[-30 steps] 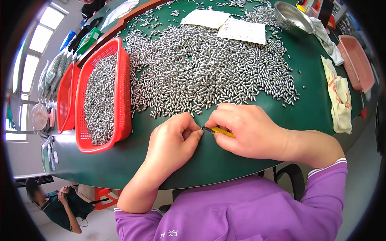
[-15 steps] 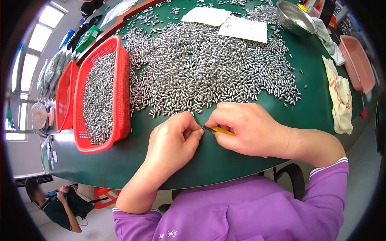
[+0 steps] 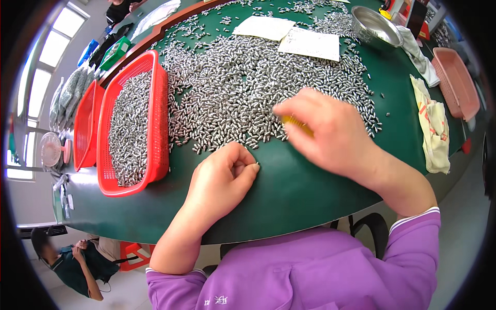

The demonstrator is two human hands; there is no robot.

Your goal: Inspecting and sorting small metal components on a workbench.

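Small, shiny, cylindrical metal parts [image 3: 258, 88] lie in a broad heap across the middle of the green, smooth-topped table [image 3: 289, 191]. Right hand [image 3: 325, 134] hovers over the heap's near edge, fingers closed on a slim yellow tool [image 3: 295, 123]; motion blur hides its tip. Left hand [image 3: 222, 181] rests on bare surface just short of the heap, curled into a loose fist; contents cannot be determined. A red plastic mesh basket [image 3: 157, 103], part-filled with parts, stands at the left edge.
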